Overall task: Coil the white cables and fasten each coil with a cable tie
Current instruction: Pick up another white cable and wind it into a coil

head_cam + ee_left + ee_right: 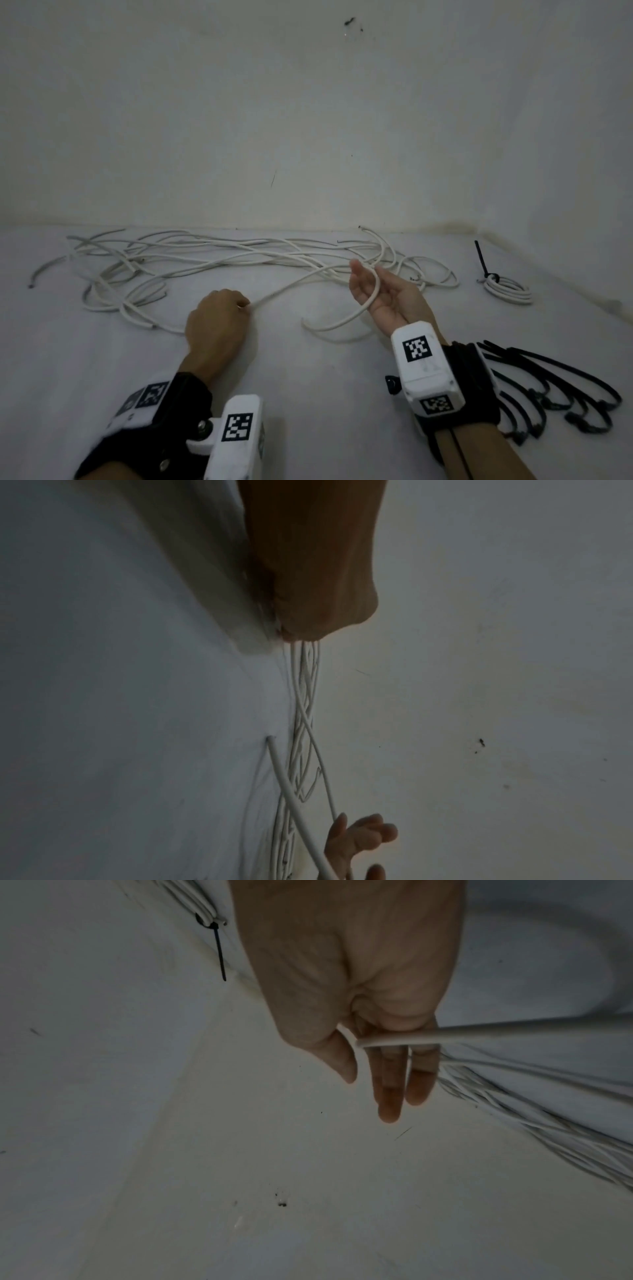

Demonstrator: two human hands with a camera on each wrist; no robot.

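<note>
One white cable (pixel 291 287) runs between my two hands above the white surface. My left hand (pixel 219 315) is a fist, and the cable leaves it at the thumb side. My right hand (pixel 368 287) is palm up with straight fingers, and the cable lies looped across its palm, then falls in a curve (pixel 329 329) to the surface. In the right wrist view the cable (pixel 514 1031) crosses the base of the fingers (pixel 390 1091). The left wrist view shows the left hand (pixel 308 588) from behind, with the loose cables (pixel 304 696) beyond it.
A tangle of loose white cables (pixel 205 253) lies along the wall. At the far right sits a finished coil (pixel 507 291) fastened with a black cable tie (pixel 481 257). Several black cable ties (pixel 548 394) lie beside my right wrist.
</note>
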